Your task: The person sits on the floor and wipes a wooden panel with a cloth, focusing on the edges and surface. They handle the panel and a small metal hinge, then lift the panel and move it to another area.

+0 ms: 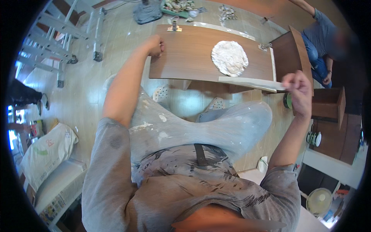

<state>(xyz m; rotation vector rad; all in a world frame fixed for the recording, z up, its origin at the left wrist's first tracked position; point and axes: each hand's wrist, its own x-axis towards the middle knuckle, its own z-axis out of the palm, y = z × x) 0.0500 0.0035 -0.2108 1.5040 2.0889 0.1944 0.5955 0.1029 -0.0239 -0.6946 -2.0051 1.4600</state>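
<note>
A wood-grain cabinet door (185,58) with two metal hinges lies flat in front of my knees. At its left end is my left hand (156,46), fingers curled against the edge; whether they grip it cannot be made out. Between thumb and fingers, my right hand (298,85) pinches the end of a pale tape-like strip (252,82), slightly blurred. The strip runs along the door's near edge towards the right corner. More pale strip borders the right end (273,65) and part of the far edge. A round, crumpled white pad (230,58) rests on the door.
A brown cabinet (285,55) stands beyond the door's right end, with a seated person (318,37) behind it. Aluminium ladders (66,32) stand at left. Crumpled scraps (227,13) and a green tray (174,11) lie ahead; a white sack (47,153) is at lower left.
</note>
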